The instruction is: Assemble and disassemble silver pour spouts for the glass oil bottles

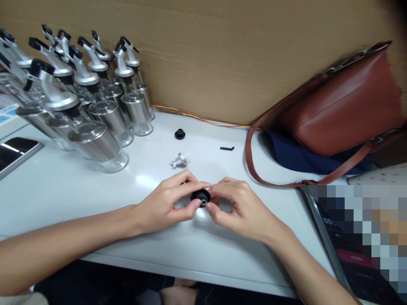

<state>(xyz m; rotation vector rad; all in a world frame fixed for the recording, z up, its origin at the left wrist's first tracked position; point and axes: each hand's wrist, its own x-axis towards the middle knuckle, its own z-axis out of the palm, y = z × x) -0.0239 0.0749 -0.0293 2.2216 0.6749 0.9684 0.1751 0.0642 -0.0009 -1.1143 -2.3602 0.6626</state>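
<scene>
Between the fingertips of both hands is a round black stopper (200, 195) with a small pale ring at its near end. My left hand (178, 195) pinches it from the left, thumb below and fingers above. From the right, my right hand (233, 205) grips its edge with thumb and fingers. Just beyond the hands, a silver spout piece (179, 161) lies on its side on the white table (152, 250). Farther back stands a second black stopper (179, 134). A thin black lever (227, 148) with a bent end lies to the right.
Several glass and steel bottles (95, 140) with silver pourer tops crowd the left. A phone (19, 154) lies at the left edge. On the right are a brown leather bag (349, 101), dark blue cloth (286, 156) and a dark-screened device (330, 237). Thin wires (203, 119) run along the cardboard wall (216, 55).
</scene>
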